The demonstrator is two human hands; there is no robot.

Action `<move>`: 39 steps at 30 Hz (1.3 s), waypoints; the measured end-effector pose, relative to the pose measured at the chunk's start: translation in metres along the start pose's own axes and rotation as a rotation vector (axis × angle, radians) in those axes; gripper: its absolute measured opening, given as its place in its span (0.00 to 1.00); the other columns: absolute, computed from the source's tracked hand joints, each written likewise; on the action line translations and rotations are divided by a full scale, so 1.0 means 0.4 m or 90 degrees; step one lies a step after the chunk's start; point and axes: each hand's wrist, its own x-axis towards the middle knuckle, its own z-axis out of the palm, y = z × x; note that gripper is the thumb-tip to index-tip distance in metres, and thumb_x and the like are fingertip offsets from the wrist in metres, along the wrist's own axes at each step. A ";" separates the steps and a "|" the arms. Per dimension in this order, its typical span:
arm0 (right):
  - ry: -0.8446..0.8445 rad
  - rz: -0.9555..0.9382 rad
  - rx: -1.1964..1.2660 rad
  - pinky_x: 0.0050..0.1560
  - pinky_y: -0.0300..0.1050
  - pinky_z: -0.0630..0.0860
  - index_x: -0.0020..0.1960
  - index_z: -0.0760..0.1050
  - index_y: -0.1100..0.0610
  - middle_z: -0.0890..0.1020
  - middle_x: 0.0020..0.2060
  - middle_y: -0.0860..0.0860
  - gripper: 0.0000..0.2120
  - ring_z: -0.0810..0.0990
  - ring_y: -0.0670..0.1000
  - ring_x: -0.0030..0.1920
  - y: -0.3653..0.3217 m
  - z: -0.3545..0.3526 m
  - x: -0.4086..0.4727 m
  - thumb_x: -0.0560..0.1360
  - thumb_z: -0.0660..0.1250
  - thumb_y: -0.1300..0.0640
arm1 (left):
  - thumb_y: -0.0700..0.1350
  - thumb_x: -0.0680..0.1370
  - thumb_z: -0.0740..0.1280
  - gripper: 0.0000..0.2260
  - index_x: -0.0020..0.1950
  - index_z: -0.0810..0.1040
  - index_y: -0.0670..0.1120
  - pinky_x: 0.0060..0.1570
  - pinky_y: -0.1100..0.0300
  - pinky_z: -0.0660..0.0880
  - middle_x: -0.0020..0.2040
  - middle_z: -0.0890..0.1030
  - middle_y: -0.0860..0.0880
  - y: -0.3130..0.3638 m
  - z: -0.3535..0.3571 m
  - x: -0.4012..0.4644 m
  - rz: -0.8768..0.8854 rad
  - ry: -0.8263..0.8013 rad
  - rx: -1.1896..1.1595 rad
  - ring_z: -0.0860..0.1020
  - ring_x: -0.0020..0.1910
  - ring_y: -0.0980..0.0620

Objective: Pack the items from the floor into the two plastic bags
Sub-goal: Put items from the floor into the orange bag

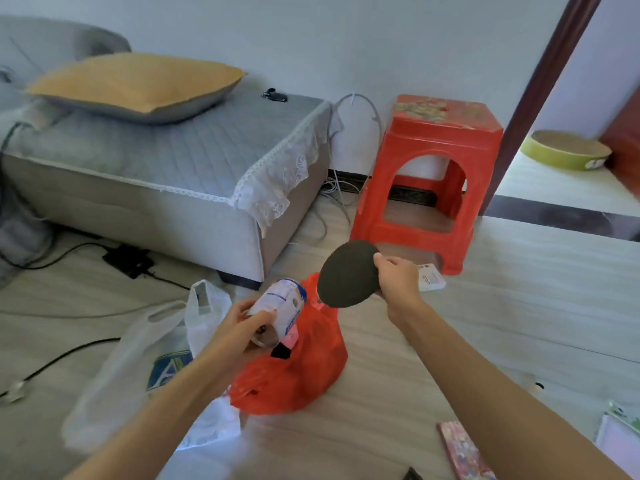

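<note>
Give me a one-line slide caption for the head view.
Left hand holds a can, right hand a dark disc, above a red bag beside a white bag.

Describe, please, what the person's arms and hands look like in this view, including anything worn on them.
Both forearms are bare for as far as the view shows, with no sleeve reaching into the frame. The left hand and the right hand wear no gloves, and no watch, bracelet or ring can be seen. No markings or bandages show on either arm.
</note>
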 end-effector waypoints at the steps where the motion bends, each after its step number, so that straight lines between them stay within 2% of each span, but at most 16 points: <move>1: -0.037 0.051 0.143 0.57 0.49 0.74 0.56 0.74 0.59 0.79 0.48 0.53 0.10 0.76 0.52 0.50 -0.009 0.027 0.000 0.79 0.58 0.58 | 0.42 0.75 0.66 0.13 0.59 0.71 0.47 0.37 0.58 0.78 0.56 0.76 0.42 -0.008 -0.016 0.001 -0.004 0.001 -0.022 0.78 0.52 0.45; 3: -0.128 0.139 0.370 0.57 0.47 0.72 0.60 0.69 0.61 0.77 0.43 0.55 0.10 0.75 0.52 0.47 -0.012 0.072 -0.001 0.80 0.54 0.62 | 0.44 0.75 0.66 0.14 0.60 0.70 0.48 0.38 0.59 0.79 0.56 0.76 0.41 -0.015 -0.035 0.007 -0.005 0.002 -0.063 0.79 0.52 0.44; 4: -0.163 0.173 0.406 0.57 0.47 0.72 0.60 0.67 0.62 0.76 0.41 0.55 0.10 0.75 0.51 0.44 0.000 0.095 0.008 0.81 0.53 0.63 | 0.45 0.76 0.65 0.13 0.60 0.71 0.48 0.38 0.59 0.79 0.56 0.77 0.40 -0.016 -0.042 0.013 -0.001 0.007 -0.076 0.80 0.50 0.45; 8: -0.180 0.258 0.348 0.57 0.48 0.74 0.48 0.70 0.62 0.74 0.37 0.57 0.06 0.74 0.51 0.38 0.057 0.166 0.048 0.79 0.55 0.63 | 0.49 0.76 0.63 0.18 0.64 0.70 0.45 0.47 0.55 0.80 0.58 0.79 0.38 -0.015 -0.062 0.045 0.011 -0.013 -0.121 0.82 0.46 0.47; 11: -0.191 0.301 0.333 0.38 0.39 0.73 0.39 0.70 0.60 0.73 0.30 0.54 0.08 0.70 0.49 0.32 0.083 0.179 0.073 0.77 0.59 0.62 | 0.50 0.77 0.60 0.18 0.65 0.70 0.45 0.56 0.51 0.75 0.58 0.79 0.39 -0.019 -0.072 0.053 0.011 -0.020 -0.149 0.82 0.45 0.48; 13: -0.216 0.330 0.325 0.32 0.39 0.67 0.39 0.70 0.59 0.71 0.28 0.54 0.08 0.67 0.50 0.30 0.092 0.182 0.080 0.77 0.60 0.60 | 0.50 0.78 0.59 0.17 0.64 0.71 0.45 0.54 0.53 0.76 0.56 0.80 0.39 -0.018 -0.072 0.050 0.007 -0.005 -0.162 0.83 0.42 0.49; 16: -0.288 0.321 0.308 0.33 0.41 0.62 0.39 0.68 0.59 0.71 0.29 0.54 0.09 0.67 0.51 0.30 0.093 0.188 0.078 0.77 0.58 0.60 | 0.49 0.78 0.59 0.16 0.65 0.70 0.46 0.48 0.54 0.78 0.57 0.79 0.38 -0.022 -0.076 0.044 -0.004 0.022 -0.171 0.82 0.44 0.47; 19: -0.338 0.288 0.283 0.33 0.41 0.62 0.40 0.70 0.60 0.72 0.34 0.55 0.09 0.69 0.51 0.32 0.094 0.189 0.068 0.77 0.57 0.59 | 0.49 0.79 0.58 0.15 0.64 0.70 0.46 0.54 0.51 0.74 0.57 0.78 0.39 -0.029 -0.081 0.035 -0.008 0.039 -0.144 0.79 0.46 0.46; 21: -0.314 0.281 0.284 0.32 0.39 0.63 0.41 0.71 0.60 0.72 0.34 0.54 0.10 0.68 0.49 0.31 0.102 0.189 0.067 0.78 0.56 0.58 | 0.48 0.79 0.58 0.14 0.63 0.71 0.46 0.54 0.51 0.74 0.55 0.79 0.39 -0.031 -0.084 0.030 -0.007 0.042 -0.127 0.79 0.47 0.46; 23: -0.234 0.269 0.305 0.31 0.38 0.66 0.43 0.71 0.61 0.73 0.36 0.53 0.08 0.69 0.48 0.31 0.117 0.185 0.078 0.79 0.56 0.60 | 0.48 0.78 0.60 0.15 0.63 0.71 0.46 0.51 0.51 0.77 0.56 0.79 0.39 -0.035 -0.084 0.027 -0.006 0.035 -0.102 0.80 0.49 0.44; 26: -0.128 0.231 0.283 0.33 0.41 0.74 0.55 0.72 0.64 0.78 0.43 0.57 0.08 0.76 0.50 0.35 0.133 0.160 0.102 0.78 0.59 0.62 | 0.47 0.76 0.64 0.16 0.62 0.71 0.45 0.46 0.53 0.80 0.57 0.77 0.38 -0.041 -0.072 0.029 -0.003 0.040 -0.064 0.80 0.50 0.43; 27: -0.115 0.214 0.232 0.31 0.41 0.74 0.54 0.73 0.63 0.78 0.41 0.57 0.07 0.75 0.50 0.34 0.135 0.146 0.103 0.77 0.60 0.62 | 0.47 0.76 0.65 0.15 0.61 0.71 0.46 0.44 0.54 0.80 0.57 0.77 0.39 -0.043 -0.064 0.031 -0.002 0.044 -0.040 0.80 0.50 0.43; 29: -0.082 0.189 0.118 0.30 0.40 0.71 0.43 0.73 0.60 0.75 0.33 0.53 0.04 0.71 0.48 0.30 0.151 0.115 0.108 0.77 0.61 0.63 | 0.45 0.76 0.65 0.14 0.60 0.71 0.47 0.44 0.55 0.80 0.57 0.77 0.41 -0.042 -0.040 0.033 -0.002 0.032 0.004 0.80 0.52 0.44; 32: -0.013 0.165 0.003 0.37 0.45 0.72 0.37 0.74 0.59 0.73 0.30 0.53 0.08 0.70 0.49 0.30 0.182 0.068 0.121 0.75 0.64 0.63 | 0.44 0.76 0.65 0.11 0.58 0.71 0.49 0.44 0.55 0.80 0.56 0.77 0.43 -0.040 0.004 0.040 0.017 0.020 0.047 0.80 0.52 0.45; 36: -0.073 0.118 -0.042 0.35 0.42 0.71 0.33 0.73 0.57 0.75 0.30 0.53 0.11 0.72 0.49 0.31 0.202 0.038 0.117 0.74 0.66 0.65 | 0.43 0.74 0.68 0.14 0.57 0.71 0.53 0.46 0.55 0.80 0.54 0.77 0.47 -0.043 0.060 0.055 0.089 0.014 0.153 0.80 0.50 0.49; 39: -0.123 0.086 -0.044 0.32 0.40 0.70 0.32 0.74 0.58 0.75 0.30 0.53 0.11 0.73 0.50 0.33 0.193 0.035 0.112 0.73 0.66 0.66 | 0.43 0.74 0.68 0.15 0.58 0.70 0.54 0.44 0.59 0.79 0.49 0.76 0.54 -0.049 0.095 0.057 0.147 -0.015 0.262 0.79 0.45 0.57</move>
